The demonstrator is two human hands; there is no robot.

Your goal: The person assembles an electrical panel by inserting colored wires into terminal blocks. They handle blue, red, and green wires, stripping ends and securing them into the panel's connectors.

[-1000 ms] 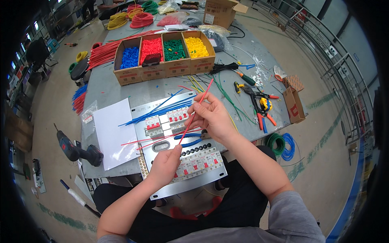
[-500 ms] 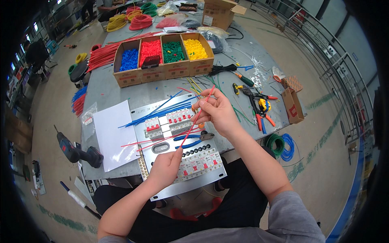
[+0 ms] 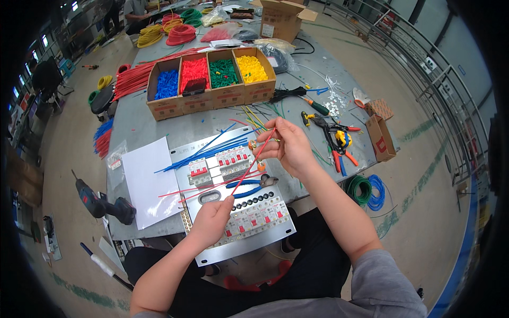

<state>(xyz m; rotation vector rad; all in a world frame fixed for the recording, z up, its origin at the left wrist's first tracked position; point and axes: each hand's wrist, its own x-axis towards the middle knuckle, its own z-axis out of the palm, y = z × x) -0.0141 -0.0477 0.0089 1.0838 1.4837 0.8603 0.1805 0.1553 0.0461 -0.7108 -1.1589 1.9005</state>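
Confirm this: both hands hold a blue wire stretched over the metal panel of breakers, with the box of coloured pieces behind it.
Not quite. The wire is red, not blue, as the head view shows. The left hand and right hand hold it over the metal panel, with the box behind.

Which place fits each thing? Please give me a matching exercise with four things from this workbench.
Things:
1. red wire
2. white sheet
3. cordless drill
4. green wire coil

Places:
a. flat on the table, left of the metal panel
b. held between both hands
c. beyond the table's right edge, beside a blue coil
d. at the table's left edge, by the sheet

Pairs: 1-b, 2-a, 3-d, 4-c
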